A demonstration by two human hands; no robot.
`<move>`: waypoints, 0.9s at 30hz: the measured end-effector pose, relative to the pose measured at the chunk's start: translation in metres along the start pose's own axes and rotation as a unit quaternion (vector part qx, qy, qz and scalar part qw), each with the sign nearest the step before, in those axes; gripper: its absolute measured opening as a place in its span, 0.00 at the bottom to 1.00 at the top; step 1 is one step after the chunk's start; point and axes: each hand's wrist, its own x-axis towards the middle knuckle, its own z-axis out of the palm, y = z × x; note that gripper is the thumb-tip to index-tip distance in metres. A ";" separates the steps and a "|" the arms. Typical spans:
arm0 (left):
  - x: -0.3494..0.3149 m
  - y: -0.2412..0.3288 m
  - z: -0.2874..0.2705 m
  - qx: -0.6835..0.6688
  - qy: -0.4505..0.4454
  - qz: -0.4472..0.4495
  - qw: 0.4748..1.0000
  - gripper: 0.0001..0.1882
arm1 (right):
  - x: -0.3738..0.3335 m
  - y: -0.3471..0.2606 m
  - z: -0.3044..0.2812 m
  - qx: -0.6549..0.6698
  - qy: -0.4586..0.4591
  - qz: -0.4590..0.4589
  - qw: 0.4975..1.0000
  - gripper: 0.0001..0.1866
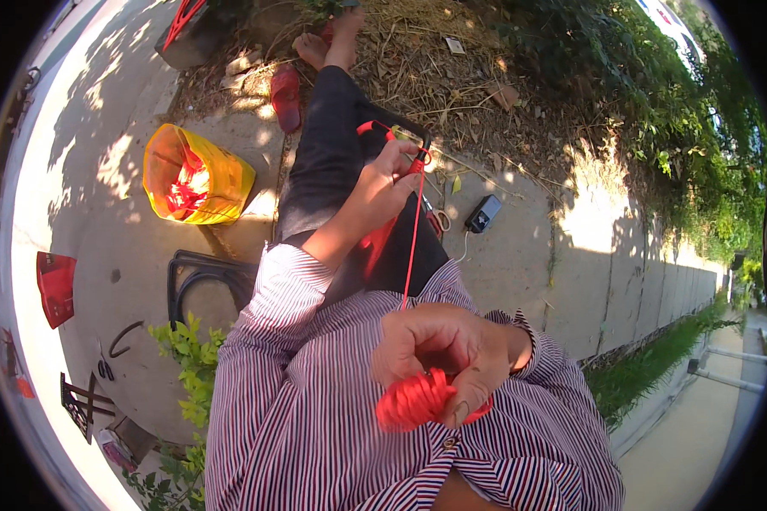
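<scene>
My right hand (439,349) is close to my chest and is closed around a ball of red cord (413,402). A taut strand of red cord (411,243) runs from that hand up to my left hand (385,183). The left hand rests on my lap over dark trousers and grips a black metal frame (407,129) partly wrapped in red cord. More red wrapping (375,243) shows beneath the left wrist. My striped shirt fills the lower middle of the view.
A yellow bag (234,183) holding red cord stands on the concrete at the left. Bare black frames (198,274) lie below it, near a red sandal (285,98) and a small black device (483,213) with a cable. Dry grass and green bushes lie ahead and to the right.
</scene>
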 end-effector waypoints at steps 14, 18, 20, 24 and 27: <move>0.001 0.000 0.006 0.089 0.048 -0.004 0.995 0.14 | 0.016 -0.024 -0.002 0.102 -0.154 -0.030 0.982 0.28; 0.009 0.035 -0.017 -0.107 0.134 0.005 0.985 0.15 | -0.008 -0.064 -0.054 -0.370 -0.005 -0.156 0.916 0.26; 0.014 0.032 -0.043 -0.167 0.089 -0.093 0.978 0.15 | -0.008 -0.084 -0.087 -0.649 0.141 -0.094 0.741 0.21; 0.029 0.014 -0.036 -0.189 0.017 -0.226 0.956 0.18 | -0.004 -0.059 -0.169 -0.849 0.259 -0.004 0.460 0.19; 0.032 -0.009 -0.036 -0.180 -0.029 -0.256 0.949 0.17 | 0.023 -0.032 -0.192 -0.741 0.289 0.023 0.605 0.14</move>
